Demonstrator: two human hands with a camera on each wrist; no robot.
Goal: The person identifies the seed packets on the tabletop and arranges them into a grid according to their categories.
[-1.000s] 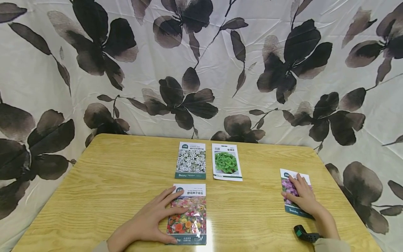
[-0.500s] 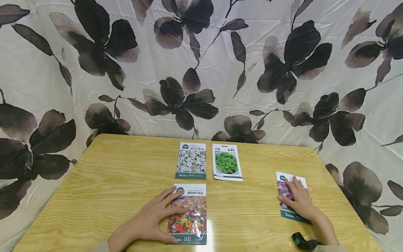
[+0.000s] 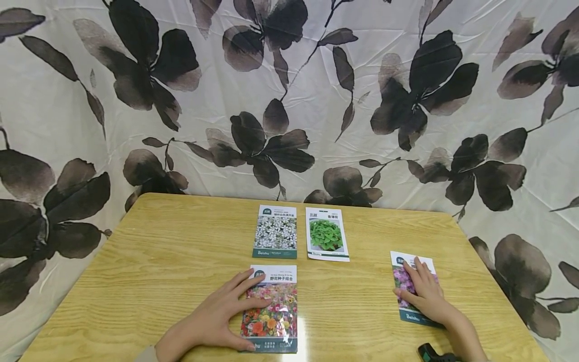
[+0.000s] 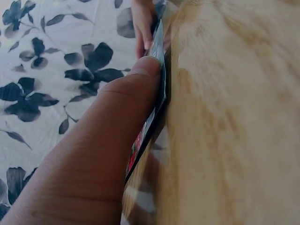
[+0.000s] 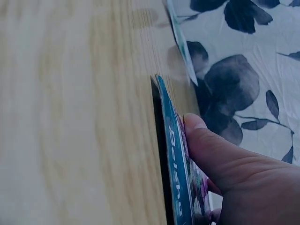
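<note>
My left hand (image 3: 226,311) rests with spread fingers on a seed packet with mixed wildflowers (image 3: 282,306) near the table's front edge. In the left wrist view the thumb presses the face of that packet (image 4: 160,70). At the right, my right hand (image 3: 427,296) lies flat over a seed packet with purple flowers (image 3: 402,281), covering part of its picture. In the right wrist view the thumb touches the face of this purple-flower packet (image 5: 176,164), and its near edge stands slightly off the table.
A white-flower seed packet (image 3: 275,234) and a green-leaf seed packet (image 3: 326,235) lie side by side farther back on the wooden table (image 3: 158,251). A floral cloth (image 3: 334,100) hangs behind the table. A black wrist device (image 3: 431,353) shows at the right forearm.
My right hand has slid the purple-flower packet to the left and toward the front. The left hand and the other packets have stayed in place.
</note>
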